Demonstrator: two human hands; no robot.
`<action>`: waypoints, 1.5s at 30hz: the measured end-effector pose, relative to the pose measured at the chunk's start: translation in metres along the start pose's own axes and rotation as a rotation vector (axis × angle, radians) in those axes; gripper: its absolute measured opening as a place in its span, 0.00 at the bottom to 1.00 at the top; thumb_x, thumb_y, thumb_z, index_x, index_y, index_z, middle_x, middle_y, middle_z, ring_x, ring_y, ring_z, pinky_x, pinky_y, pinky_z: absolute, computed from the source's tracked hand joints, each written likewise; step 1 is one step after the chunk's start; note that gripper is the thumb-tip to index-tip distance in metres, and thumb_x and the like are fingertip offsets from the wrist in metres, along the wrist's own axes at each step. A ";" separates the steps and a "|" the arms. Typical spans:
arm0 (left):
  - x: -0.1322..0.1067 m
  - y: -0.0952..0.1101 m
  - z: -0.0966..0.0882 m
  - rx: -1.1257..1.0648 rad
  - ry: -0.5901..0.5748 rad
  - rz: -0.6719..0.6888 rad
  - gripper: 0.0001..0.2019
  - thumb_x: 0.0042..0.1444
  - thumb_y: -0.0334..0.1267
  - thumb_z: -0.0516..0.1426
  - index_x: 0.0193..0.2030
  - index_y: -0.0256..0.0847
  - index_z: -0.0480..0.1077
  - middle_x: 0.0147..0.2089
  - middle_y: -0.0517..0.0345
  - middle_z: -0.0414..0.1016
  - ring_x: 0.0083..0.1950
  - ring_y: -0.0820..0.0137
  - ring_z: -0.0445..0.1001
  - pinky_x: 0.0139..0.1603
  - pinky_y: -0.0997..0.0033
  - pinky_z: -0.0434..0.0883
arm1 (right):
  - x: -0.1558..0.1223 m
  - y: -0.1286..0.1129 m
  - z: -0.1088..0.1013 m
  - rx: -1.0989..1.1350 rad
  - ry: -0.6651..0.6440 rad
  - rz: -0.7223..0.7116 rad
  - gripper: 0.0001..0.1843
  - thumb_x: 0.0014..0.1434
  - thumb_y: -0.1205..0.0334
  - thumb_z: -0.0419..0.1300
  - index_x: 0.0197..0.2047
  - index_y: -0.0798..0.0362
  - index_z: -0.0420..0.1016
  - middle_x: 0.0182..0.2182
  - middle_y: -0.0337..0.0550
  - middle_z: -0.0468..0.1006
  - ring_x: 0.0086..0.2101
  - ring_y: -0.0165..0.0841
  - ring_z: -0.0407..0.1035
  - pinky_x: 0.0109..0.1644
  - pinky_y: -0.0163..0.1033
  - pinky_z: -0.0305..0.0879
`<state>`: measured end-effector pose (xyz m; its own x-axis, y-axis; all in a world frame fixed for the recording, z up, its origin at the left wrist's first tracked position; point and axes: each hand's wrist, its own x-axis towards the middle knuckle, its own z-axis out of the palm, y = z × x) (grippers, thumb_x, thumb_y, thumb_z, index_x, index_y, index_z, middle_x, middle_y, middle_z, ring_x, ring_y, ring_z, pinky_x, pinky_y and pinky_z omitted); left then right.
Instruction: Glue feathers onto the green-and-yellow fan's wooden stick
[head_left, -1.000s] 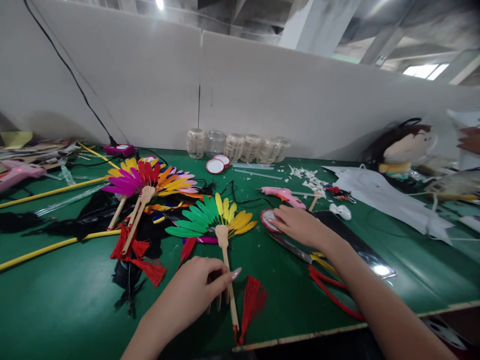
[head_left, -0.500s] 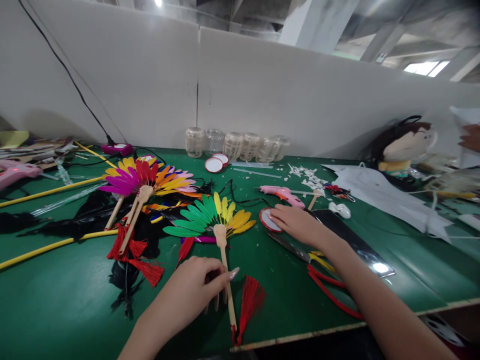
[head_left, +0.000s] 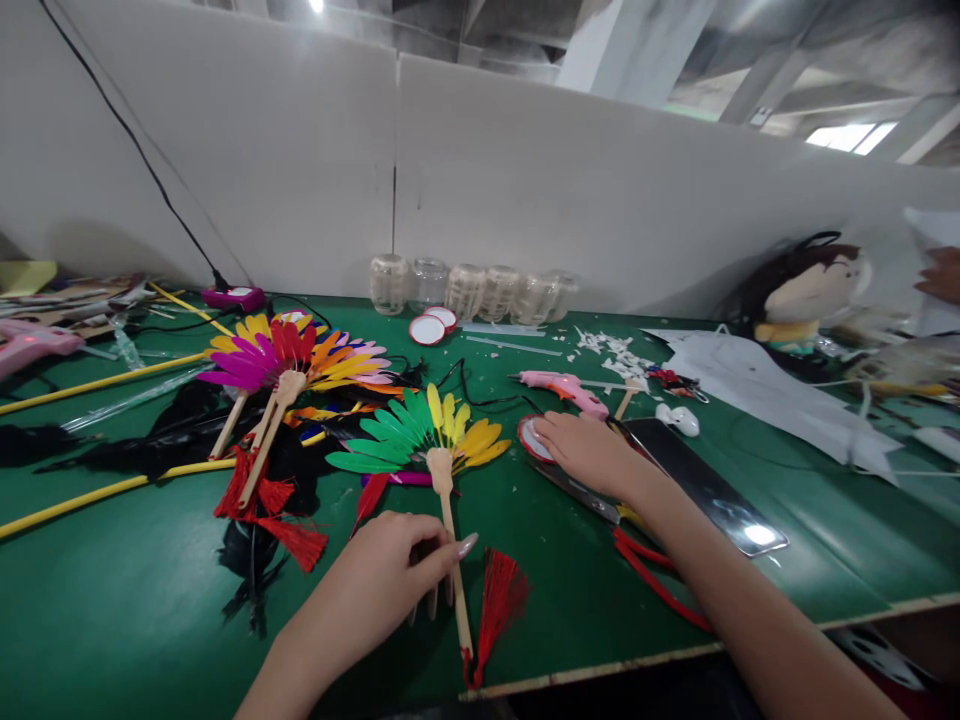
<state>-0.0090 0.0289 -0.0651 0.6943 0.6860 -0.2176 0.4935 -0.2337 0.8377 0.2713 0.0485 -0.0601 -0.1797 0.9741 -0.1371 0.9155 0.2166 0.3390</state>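
A green and yellow feather fan (head_left: 424, 432) lies on the green table (head_left: 112, 590), its wooden stick running toward me with a red tassel (head_left: 499, 603) at the end. My left hand (head_left: 390, 585) pinches that stick near its middle, fingers closed on it. My right hand (head_left: 589, 450) rests fingers-down over a small round red-rimmed lid (head_left: 531, 437) beside the fan; its fingers are curved on the lid. Scissors with red handles (head_left: 637, 555) lie under my right forearm.
A multicoloured feather fan (head_left: 292, 360) with red tassels lies to the left over black feathers. Yellow rods (head_left: 105, 492), a pink glue gun (head_left: 566, 388), several glass jars (head_left: 472, 290), white paper scraps, a black strip (head_left: 705, 480) and a doll (head_left: 814, 290) crowd the table. The front table edge is close.
My right hand has slid slightly left over the round lid. The left hand keeps its pinch on the fan stick; the view shifted a little.
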 end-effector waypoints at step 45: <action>-0.003 -0.001 -0.002 0.017 0.028 0.050 0.21 0.59 0.49 0.46 0.22 0.38 0.65 0.22 0.63 0.69 0.22 0.77 0.63 0.24 0.77 0.56 | 0.040 -0.101 -0.013 0.886 0.640 -0.165 0.08 0.55 0.56 0.58 0.35 0.40 0.79 0.45 0.38 0.75 0.52 0.38 0.59 0.56 0.52 0.56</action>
<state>-0.0126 0.0290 -0.0643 0.7034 0.6922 -0.1618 0.4676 -0.2791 0.8387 0.1666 0.0664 -0.0877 -0.2423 0.8462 0.4745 0.7506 0.4734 -0.4609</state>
